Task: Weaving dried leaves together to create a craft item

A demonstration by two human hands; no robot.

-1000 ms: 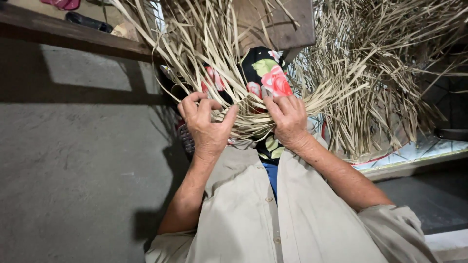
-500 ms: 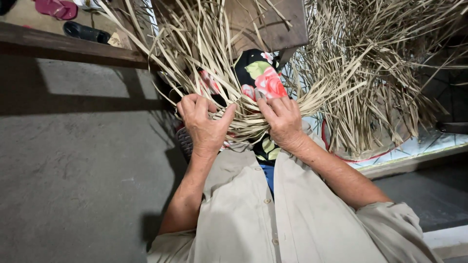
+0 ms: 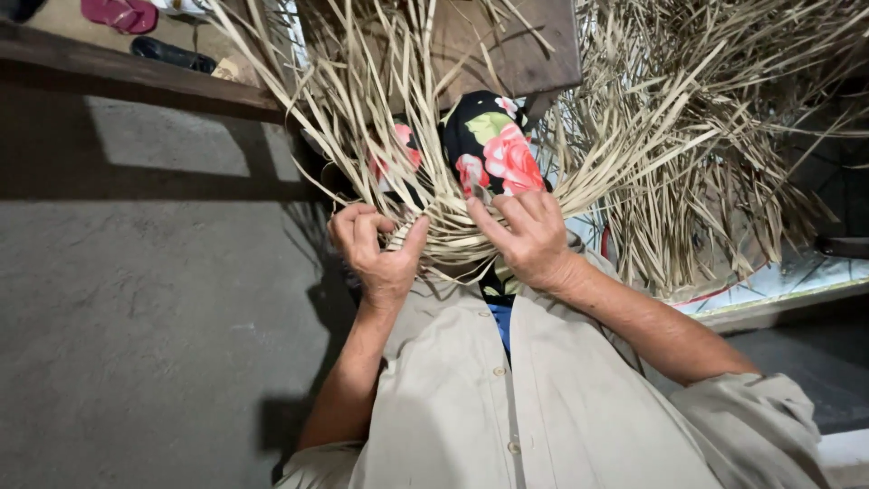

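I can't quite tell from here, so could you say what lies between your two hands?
In the head view, woven straw strips span between the left hand and right hand.

The person wears a beige button-up shirt (image 3: 543, 407) with rolled sleeves. A blue undershirt (image 3: 501, 323) shows beneath. Both forearms are bare.

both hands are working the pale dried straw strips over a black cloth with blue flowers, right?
Not quite. The head view shows the left hand and right hand on the woven band of pale dried straw strips, but the black cloth behind it carries pink and red flowers, not blue ones.
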